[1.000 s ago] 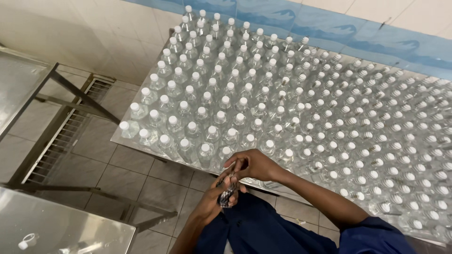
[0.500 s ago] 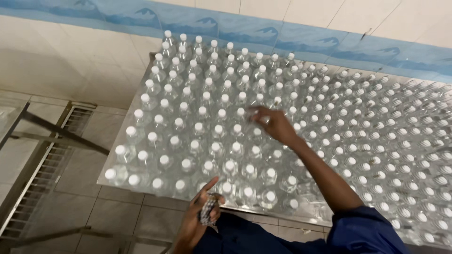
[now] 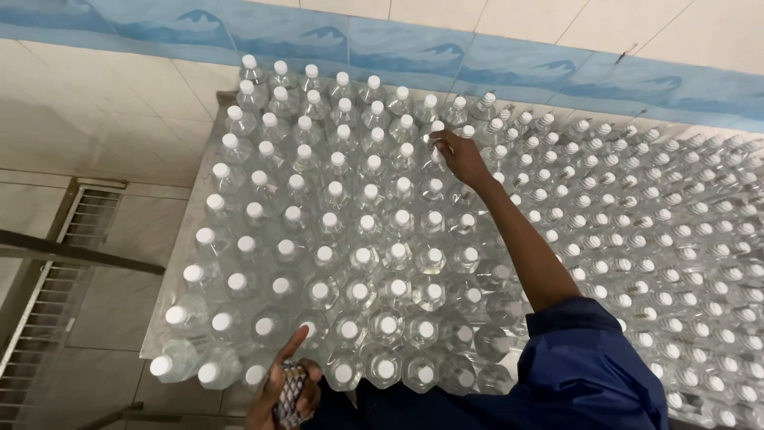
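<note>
Here the right hand [image 3: 461, 159] reaches far across the steel table [image 3: 171, 291], its fingertips [image 3: 440, 140] pinched on the white cap of one clear capped bottle [image 3: 436, 135] that stands upright among many others, in the rows toward the table's far side, close to the wall. The right forearm stretches over the bottles from the table's near edge, and a blue sleeve [image 3: 581, 366] covers the upper arm there. The left hand [image 3: 288, 386] hangs at the table's near edge, just in front of the first row of bottles, closed around a small stack of patterned bands [image 3: 291, 392] with the thumb raised; what exactly the bands are is hard to tell. The packed bottles [image 3: 358, 255], all clear with white caps and all upright, fill the table from its left corner to well beyond the picture's right side. Behind the table's far edge runs a blue tile band [image 3: 318, 36] on the pale wall. Left of the table a floor drain grate [image 3: 48, 295] lies in the tiled floor, crossed by a dark metal bar [image 3: 72, 255].
</note>
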